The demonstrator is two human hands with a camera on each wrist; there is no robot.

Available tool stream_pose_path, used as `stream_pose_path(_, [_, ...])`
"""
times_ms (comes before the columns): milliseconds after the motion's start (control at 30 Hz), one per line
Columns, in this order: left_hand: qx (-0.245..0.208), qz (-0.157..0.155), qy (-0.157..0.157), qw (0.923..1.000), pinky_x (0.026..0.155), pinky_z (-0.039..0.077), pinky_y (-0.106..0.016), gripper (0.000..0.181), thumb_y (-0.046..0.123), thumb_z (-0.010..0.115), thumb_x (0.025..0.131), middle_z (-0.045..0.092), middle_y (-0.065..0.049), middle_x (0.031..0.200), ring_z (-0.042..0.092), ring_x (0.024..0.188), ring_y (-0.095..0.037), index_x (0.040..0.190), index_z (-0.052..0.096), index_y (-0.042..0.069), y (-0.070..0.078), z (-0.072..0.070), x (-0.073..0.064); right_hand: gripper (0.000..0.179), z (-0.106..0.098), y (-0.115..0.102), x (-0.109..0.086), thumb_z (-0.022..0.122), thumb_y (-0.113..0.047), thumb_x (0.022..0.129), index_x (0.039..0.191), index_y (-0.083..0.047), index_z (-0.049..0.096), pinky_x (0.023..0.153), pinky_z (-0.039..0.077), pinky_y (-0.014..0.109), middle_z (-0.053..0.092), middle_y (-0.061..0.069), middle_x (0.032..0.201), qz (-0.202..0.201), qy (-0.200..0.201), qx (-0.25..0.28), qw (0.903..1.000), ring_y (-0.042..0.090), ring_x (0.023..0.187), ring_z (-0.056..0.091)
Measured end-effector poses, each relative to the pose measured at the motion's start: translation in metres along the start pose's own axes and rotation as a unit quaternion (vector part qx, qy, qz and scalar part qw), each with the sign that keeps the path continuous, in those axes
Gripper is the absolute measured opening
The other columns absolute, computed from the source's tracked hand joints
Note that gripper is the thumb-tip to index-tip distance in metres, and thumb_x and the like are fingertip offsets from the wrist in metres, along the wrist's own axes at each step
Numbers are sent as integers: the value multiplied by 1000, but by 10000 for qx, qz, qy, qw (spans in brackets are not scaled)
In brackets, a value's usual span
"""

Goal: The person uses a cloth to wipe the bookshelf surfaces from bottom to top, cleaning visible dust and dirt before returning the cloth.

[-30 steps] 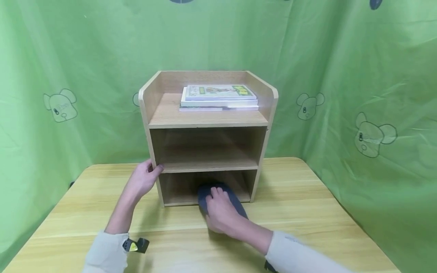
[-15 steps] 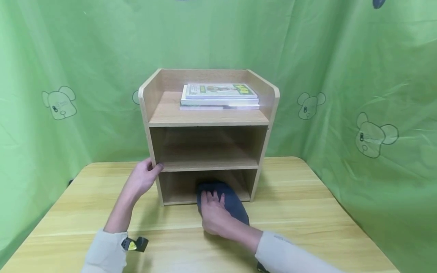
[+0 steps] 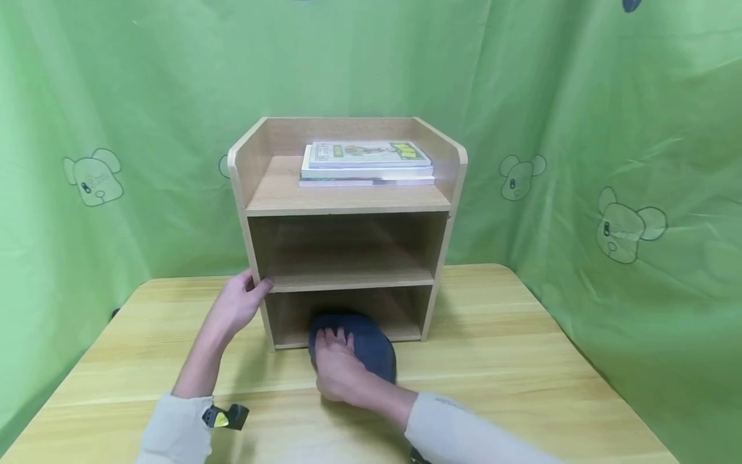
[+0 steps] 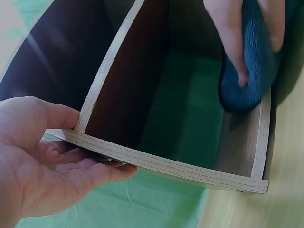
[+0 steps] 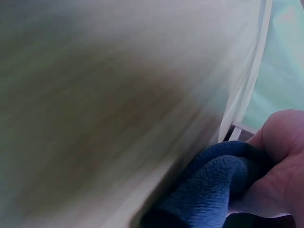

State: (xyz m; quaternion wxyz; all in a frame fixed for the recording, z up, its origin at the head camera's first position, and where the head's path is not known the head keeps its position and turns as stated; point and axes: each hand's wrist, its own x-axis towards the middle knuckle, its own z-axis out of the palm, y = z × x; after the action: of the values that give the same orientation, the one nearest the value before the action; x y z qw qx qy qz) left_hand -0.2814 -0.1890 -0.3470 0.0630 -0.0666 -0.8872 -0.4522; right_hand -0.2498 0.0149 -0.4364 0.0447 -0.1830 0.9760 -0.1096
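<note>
A small wooden shelf unit (image 3: 348, 210) stands upright on the table. My left hand (image 3: 232, 308) grips its left side panel (image 3: 265, 322) at the middle board, with the thumb on the front edge and the fingers outside, as the left wrist view shows. In my right hand (image 3: 341, 372) is a dark blue fuzzy cloth (image 3: 373, 348), held at the front of the bottom compartment. Seen from the left wrist, the cloth (image 4: 254, 61) is pinched between thumb and fingers and lies over the bottom board's front edge. Part of the cloth is hidden under the hand.
Several stacked books (image 3: 368, 164) lie on the top board, between raised side walls. Wood-grain tabletop (image 3: 510, 374) surrounds the unit. A green curtain (image 3: 608, 148) with mouse drawings hangs behind and along both sides.
My right hand and the blue cloth have moved left along the front of the bottom compartment. The left hand keeps its hold on the side panel. The head view has shifted slightly.
</note>
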Motion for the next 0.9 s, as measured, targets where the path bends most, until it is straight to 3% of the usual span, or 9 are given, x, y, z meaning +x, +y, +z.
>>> stream_pose_path(333, [141, 56, 119, 9998, 81, 48, -39, 38, 33, 50, 105, 59, -12, 93, 57, 95, -29, 123, 62, 2, -1, 0, 1, 81, 4, -36, 13, 65, 2, 81, 157, -7, 36, 123, 23, 53, 35, 13, 163, -50, -100, 7, 9999, 39, 152, 28])
stream_pose_path(667, [-29, 262, 167, 9995, 81, 48, -37, 37, 29, 51, 104, 62, -12, 95, 57, 94, -27, 126, 63, 1, 3, 2, 1, 69, 9, -54, 20, 70, -12, 81, 148, -11, 51, 119, 33, 54, 48, 11, 154, -338, 221, -545, 9977, 40, 144, 41])
stream_pose_path(767, [-54, 263, 172, 9995, 75, 47, -36, 34, 28, 51, 104, 58, -9, 87, 55, 87, -25, 119, 64, 0, 3, 2, 1, 65, 6, -55, 22, 68, -12, 81, 145, -14, 55, 118, 35, 55, 52, 11, 151, -256, 178, -146, 9994, 42, 143, 42])
stream_pose_path(833, [-37, 230, 188, 9996, 70, 45, -34, 31, 28, 51, 104, 51, -6, 80, 52, 80, -24, 114, 63, 0, 2, 2, 1, 63, 1, -56, 23, 65, -10, 82, 144, -15, 56, 117, 36, 55, 54, 10, 150, -134, 76, 472, 9988, 44, 143, 42])
stream_pose_path(900, [-33, 220, 193, 9996, 67, 43, -34, 30, 27, 51, 104, 48, -4, 77, 50, 77, -22, 112, 63, 0, 2, 2, 0, 63, -3, -55, 23, 62, -7, 84, 146, -14, 55, 116, 37, 53, 55, 9, 150, 38, -12, 1254, 9921, 42, 144, 41])
